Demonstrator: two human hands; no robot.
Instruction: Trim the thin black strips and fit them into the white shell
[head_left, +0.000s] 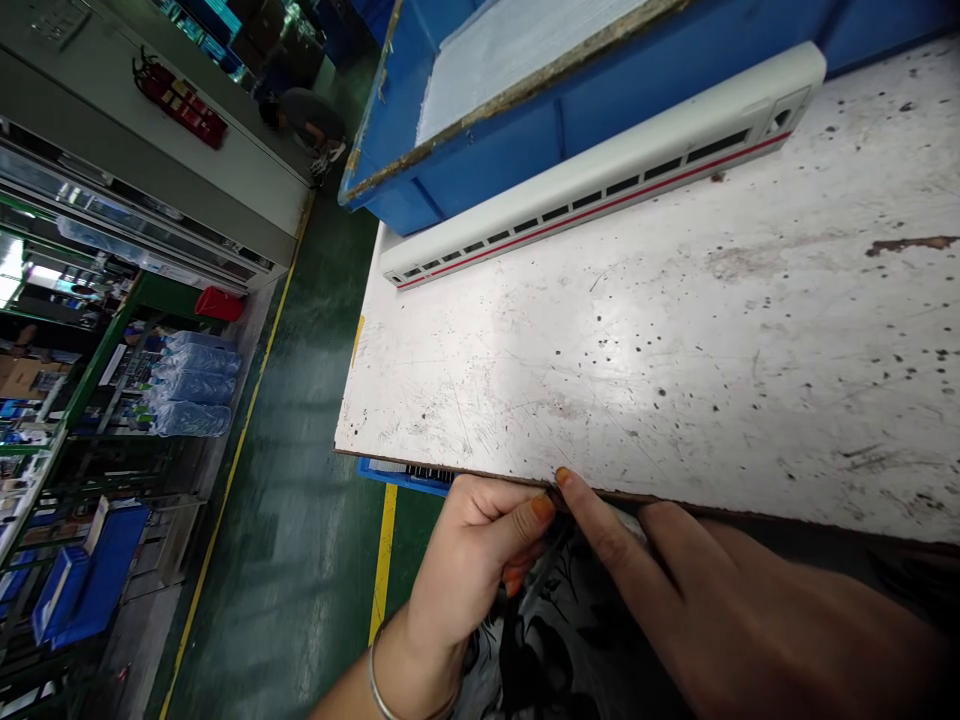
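My left hand, with a bracelet at the wrist, is closed in a pinch at the near edge of the white worktable. What its fingers hold is too small and dark to name. My right hand lies beside it, its index finger stretched to the table edge close to the left thumb. The other right fingers are partly hidden. A long white train-car shell with dark windows and a red stripe rests on the table, along a blue bin.
The blue bin holds white sheets at the back of the table. A blue tray shows below the table edge. On the left are a shelf with wrapped bottles, a red bucket and fire extinguishers. A person crouches far back.
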